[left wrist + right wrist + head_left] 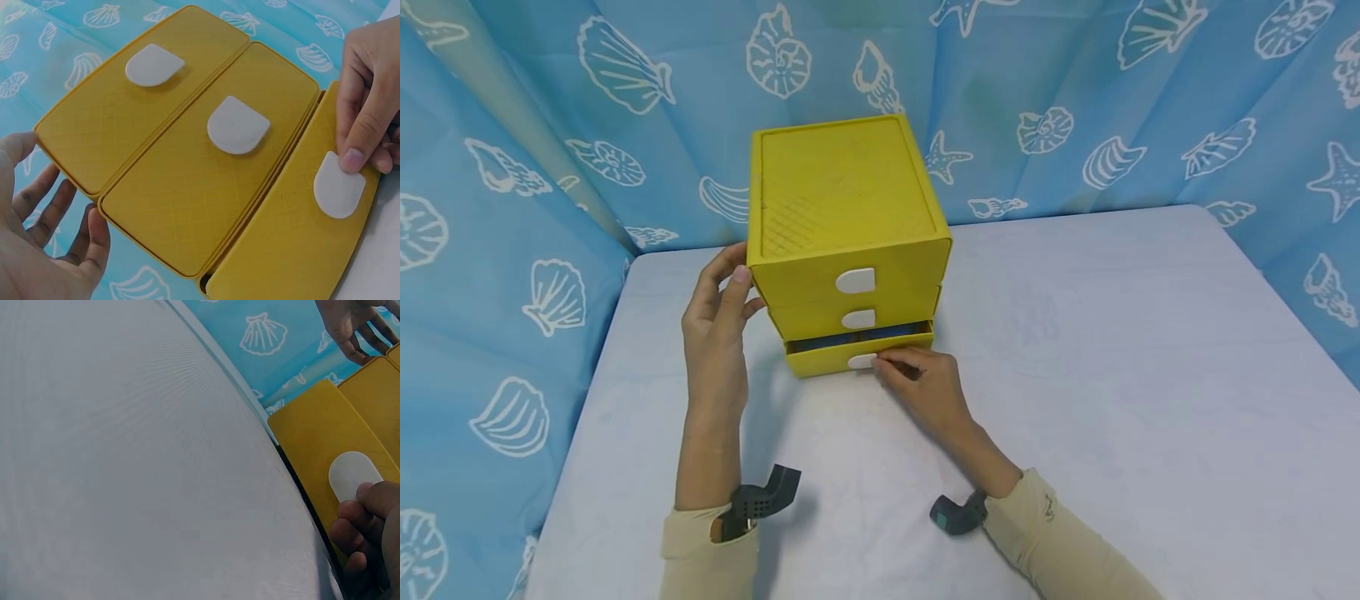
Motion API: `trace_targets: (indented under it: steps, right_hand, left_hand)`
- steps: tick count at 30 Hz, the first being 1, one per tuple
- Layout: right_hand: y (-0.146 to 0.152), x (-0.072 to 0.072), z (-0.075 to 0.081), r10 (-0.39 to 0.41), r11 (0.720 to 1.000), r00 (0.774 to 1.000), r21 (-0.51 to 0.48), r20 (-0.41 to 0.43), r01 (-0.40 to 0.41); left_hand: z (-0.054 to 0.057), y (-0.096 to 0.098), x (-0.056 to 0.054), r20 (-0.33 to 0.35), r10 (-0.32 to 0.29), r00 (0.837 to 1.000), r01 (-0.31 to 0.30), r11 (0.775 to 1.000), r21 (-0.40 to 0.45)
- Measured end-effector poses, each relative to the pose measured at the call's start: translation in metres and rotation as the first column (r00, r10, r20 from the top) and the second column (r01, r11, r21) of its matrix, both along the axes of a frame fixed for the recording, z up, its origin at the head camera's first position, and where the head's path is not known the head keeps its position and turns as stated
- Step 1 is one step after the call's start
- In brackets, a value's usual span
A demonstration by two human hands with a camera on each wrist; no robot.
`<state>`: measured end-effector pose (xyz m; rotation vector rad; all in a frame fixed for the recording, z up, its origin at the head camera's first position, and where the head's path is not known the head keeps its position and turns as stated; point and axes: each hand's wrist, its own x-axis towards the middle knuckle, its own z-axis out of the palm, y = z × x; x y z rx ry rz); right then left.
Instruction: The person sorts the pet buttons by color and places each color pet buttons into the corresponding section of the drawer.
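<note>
Both hands busy | left hand [718, 321] steadies cabinet [842, 208] | right hand [925, 387] apparently pinches bottom-drawer tab [861, 361]

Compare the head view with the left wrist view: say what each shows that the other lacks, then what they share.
Only the head view shows the cabinet top, the table, both sleeves with their wrist cameras, and the dark gap above the bottom drawer, which stands slightly out. Only the left wrist view shows the fronts' fine grid texture and the left hand's palm up close. Both show three yellow drawer fronts with white tabs, the right hand pinching the bottom tab, the left hand at the cabinet's side, and the shell curtain.
</note>
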<state>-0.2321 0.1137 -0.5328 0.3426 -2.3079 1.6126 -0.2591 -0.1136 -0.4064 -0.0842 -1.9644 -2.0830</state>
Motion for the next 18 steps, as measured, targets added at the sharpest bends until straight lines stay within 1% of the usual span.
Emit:
trace_targets:
  steps: [4,9,13,18]
  right_hand:
    - [-0.0009,-0.0008,0.0015,-0.001,1.000,1.000,-0.001,0.004,0.001]
    - [-0.0010,-0.0028,0.0020,-0.002,1.000,1.000,0.021,-0.001,0.002]
    - [-0.0008,-0.0049,0.0018,0.007,1.000,1.000,0.008,0.000,-0.007]
    - [-0.0003,-0.0095,0.0026,-0.003,1.000,1.000,0.012,-0.005,0.003]
  left_hand:
    - [-0.0002,-0.0005,0.0002,-0.004,0.008,1.000,-0.008,1.000,-0.015]
    - [0.0002,-0.0002,0.0009,-0.011,0.004,1.000,-0.004,1.000,-0.004]
    - [0.0008,0.0006,0.0018,-0.001,0.009,1.000,-0.009,1.000,-0.006]
    - [0.0011,0.0008,0.0014,0.004,0.008,1.000,-0.008,1.000,-0.004]
